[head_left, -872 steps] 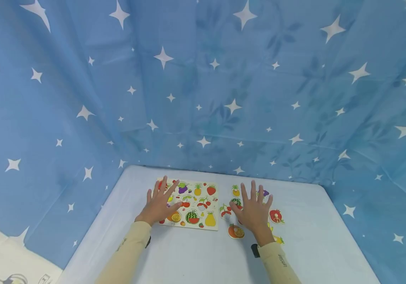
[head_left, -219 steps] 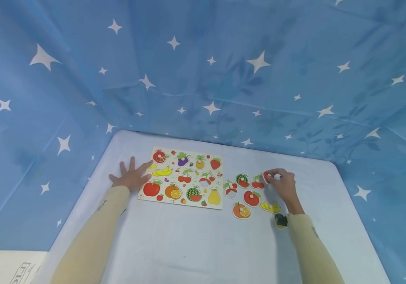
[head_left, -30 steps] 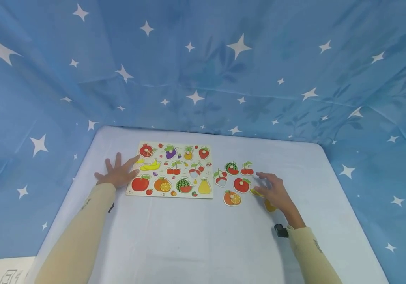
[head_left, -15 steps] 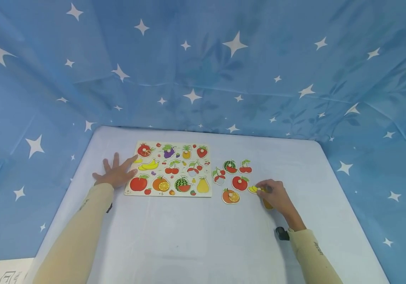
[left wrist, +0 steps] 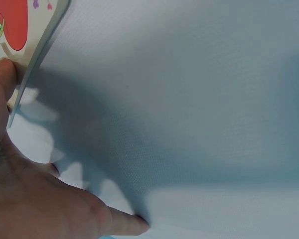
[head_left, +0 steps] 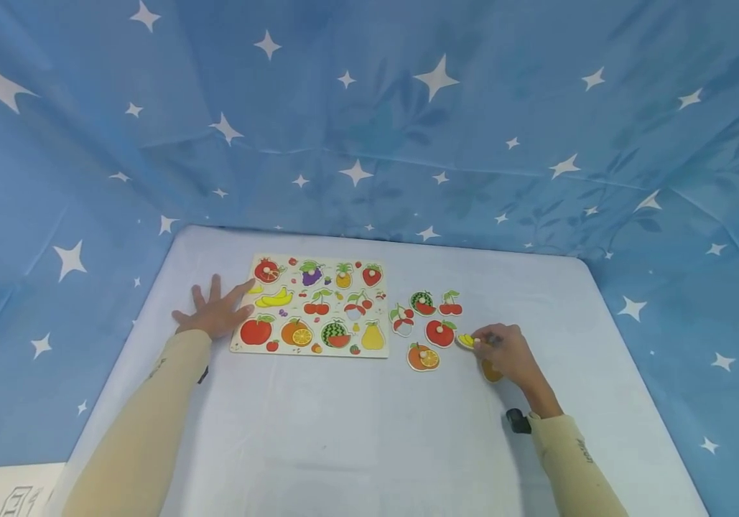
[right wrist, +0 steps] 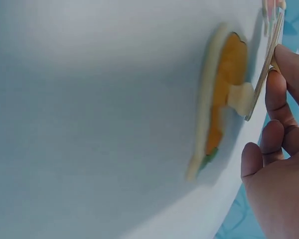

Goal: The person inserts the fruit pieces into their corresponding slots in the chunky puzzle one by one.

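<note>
My right hand (head_left: pixel 505 352) pinches a wooden banana puzzle piece (head_left: pixel 466 340) between thumb and finger. In the right wrist view the piece (right wrist: pixel 265 67) stands edge-on, tilted over the table. Beneath that hand lies a yellow-orange knobbed fruit piece (right wrist: pixel 226 84) with a green leaf, partly hidden in the head view. My left hand (head_left: pixel 214 313) lies with spread fingers at the left edge of the fruit puzzle board (head_left: pixel 317 347), thumb and index finger on the board. Knobbed pomegranate, grape, pineapple and strawberry (head_left: pixel 372 274) pieces sit in the board's top row.
Loose knobbed pieces lie right of the board: watermelon (head_left: pixel 423 303), cherries (head_left: pixel 450 304), apple (head_left: pixel 440 333), orange (head_left: pixel 423 357) and a red-and-white fruit (head_left: pixel 401 320). A white cloth covers the table (head_left: pixel 343 431). Blue star-patterned curtain (head_left: pixel 369 115) stands behind it.
Pomegranate, grape, pineapple and strawberry pieces have gone from the right side into the board since the oldest frame. Over the last second my right hand closed on the banana piece and tilted it up.
</note>
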The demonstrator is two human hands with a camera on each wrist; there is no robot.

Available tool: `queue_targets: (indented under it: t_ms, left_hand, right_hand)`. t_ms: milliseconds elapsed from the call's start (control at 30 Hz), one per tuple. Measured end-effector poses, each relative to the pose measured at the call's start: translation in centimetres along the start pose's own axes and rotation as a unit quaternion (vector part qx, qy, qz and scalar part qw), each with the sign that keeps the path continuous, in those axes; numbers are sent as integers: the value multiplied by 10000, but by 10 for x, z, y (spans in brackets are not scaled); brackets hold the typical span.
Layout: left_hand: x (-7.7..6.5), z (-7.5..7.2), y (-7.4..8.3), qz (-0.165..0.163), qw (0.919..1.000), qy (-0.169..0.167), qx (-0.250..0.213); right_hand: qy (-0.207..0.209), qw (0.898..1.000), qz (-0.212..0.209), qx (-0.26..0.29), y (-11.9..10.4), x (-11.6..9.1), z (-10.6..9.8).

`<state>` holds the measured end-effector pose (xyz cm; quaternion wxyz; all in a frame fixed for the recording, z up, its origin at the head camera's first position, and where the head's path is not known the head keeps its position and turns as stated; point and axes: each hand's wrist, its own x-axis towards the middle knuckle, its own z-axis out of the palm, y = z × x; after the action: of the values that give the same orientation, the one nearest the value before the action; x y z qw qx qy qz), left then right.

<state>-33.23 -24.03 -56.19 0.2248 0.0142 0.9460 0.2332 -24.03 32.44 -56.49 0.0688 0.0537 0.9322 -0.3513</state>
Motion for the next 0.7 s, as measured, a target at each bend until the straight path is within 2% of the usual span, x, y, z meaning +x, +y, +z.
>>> queue_targets:
  t_ms: [133,433,700]
  left_hand:
    - [1,1,1,-6,10000,34,65]
    - [1,3,3,-63,9998,119,110]
    - [11,6,-3,-126,9998,145,-49]
  right_hand:
    - [-37,9999,106,26,-4,5,-3]
    - [-34,10000,-30,-67,-23,25,6]
    - [69,9972,-737,-39,-55,49,16]
